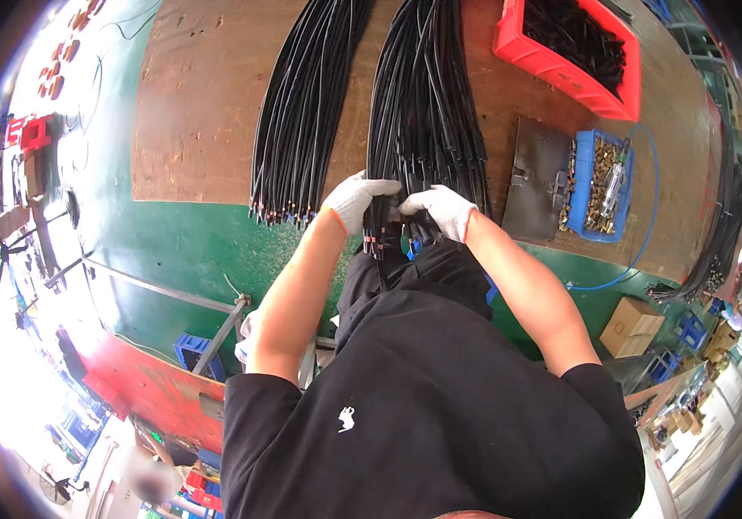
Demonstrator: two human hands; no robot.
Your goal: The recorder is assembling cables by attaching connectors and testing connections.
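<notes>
Head view: at twelve o'clock, black cables (418, 95) are pinched near their ends (373, 247) by left hand (356, 201) and right hand (445, 210); probably springy, smooth, best gripped there, in small clusters.

Cardboard box (631, 328), green floor (202, 238), blue crate (199, 355)

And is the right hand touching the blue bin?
Apart: the head view shows tabletop and a dark plate between the right hand and the blue bin.
</notes>
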